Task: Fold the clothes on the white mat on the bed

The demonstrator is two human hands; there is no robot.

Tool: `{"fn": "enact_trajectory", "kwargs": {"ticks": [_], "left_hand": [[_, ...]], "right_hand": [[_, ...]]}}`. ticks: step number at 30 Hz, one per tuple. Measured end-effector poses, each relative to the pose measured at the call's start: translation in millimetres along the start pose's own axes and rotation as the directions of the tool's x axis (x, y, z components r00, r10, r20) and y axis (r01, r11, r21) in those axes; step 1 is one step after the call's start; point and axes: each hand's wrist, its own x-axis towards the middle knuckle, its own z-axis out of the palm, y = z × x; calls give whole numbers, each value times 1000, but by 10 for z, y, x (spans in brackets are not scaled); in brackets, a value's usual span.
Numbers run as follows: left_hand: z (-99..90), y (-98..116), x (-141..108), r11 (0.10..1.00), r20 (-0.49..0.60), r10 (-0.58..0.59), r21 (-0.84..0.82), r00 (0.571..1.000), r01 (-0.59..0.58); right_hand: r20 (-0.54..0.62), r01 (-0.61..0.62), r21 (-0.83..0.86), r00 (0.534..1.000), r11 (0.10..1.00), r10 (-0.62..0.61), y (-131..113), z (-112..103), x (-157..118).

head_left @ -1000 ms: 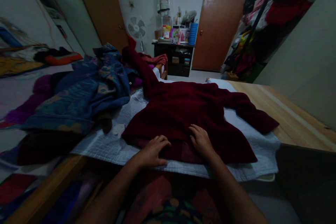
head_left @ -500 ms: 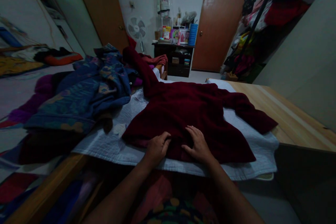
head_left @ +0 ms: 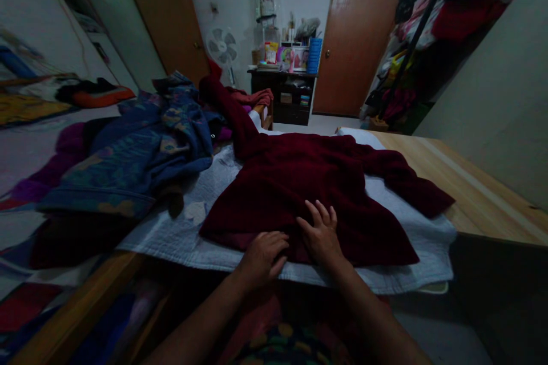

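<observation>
Surface (head_left: 471,177): pale wood, at right, partly under a cloth. White cloth (head_left: 385,276): quilted, spread beneath a garment and reaching out past its hem. Dark red garment (head_left: 299,182): long-sleeved, laid out on the white cloth; one sleeve runs toward the clothes pile, the other over the wood. Blue patterned jacket (head_left: 128,159): heaped at left, among other clothes. Left hand (head_left: 263,254): on the near hem, fingers together and curled; whether it pinches fabric, cannot tell. Right hand (head_left: 320,234): just beside it, fingers spread, resting on the red fabric near the hem.
</observation>
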Motion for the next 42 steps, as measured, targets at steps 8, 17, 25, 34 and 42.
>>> {"fn": "enact_trajectory", "kwargs": {"ticks": [8,17,25,34,42], "left_hand": [[75,-47,71,1000,-16,-22,17,1000,22],[102,19,-48,919,-323,-193,272,927,286],[-142,-175,-29,931,0,-240,283,971,230],[-336,-416,-89,912,69,-333,277,940,303],[-614,-281,109,939,289,-333,187,898,288]], "right_hand": [[39,-39,-15,998,999,40,-58,-64,160],[99,241,322,953,916,-286,-208,-143,-153],[172,-44,642,981,765,-88,-46,-73,-124],[289,-55,286,957,957,-31,-147,28,-85],[367,-79,243,930,967,-17,-107,-32,-5]]}}
